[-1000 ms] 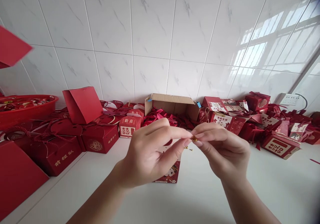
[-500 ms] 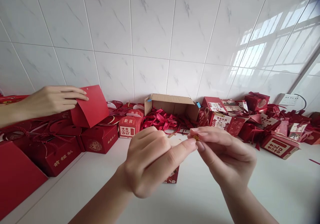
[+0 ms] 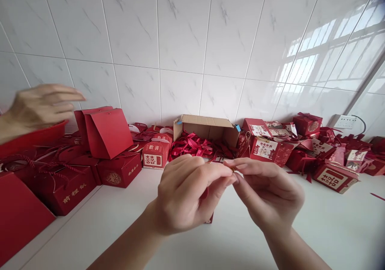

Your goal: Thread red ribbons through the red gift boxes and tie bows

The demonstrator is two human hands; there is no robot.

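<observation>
My left hand (image 3: pixel 186 193) is closed in a pinch, its thumb and forefinger meeting the fingertips of my right hand. My right hand (image 3: pixel 270 185) pinches a small gold round piece (image 3: pixel 232 169), mostly covered by the fingers of both hands. Exactly what it is does not show. A bit of red peeks out inside my left palm. Behind and below my left hand stands a red patterned box (image 3: pixel 209 218), nearly all hidden by it.
A cardboard box (image 3: pixel 207 119) with red ribbons (image 3: pixel 192 145) stands against the tiled wall. Red gift boxes (image 3: pixel 118 169) line the left, more boxes (image 3: pixel 335 177) the right. Another person's hand (image 3: pixel 45 105) is over the left side, near a plain red box (image 3: pixel 110 133).
The other person's hand has let go of the plain red box and moved left. My left thumb has come up to the fingertips, and the gold piece is now more covered.
</observation>
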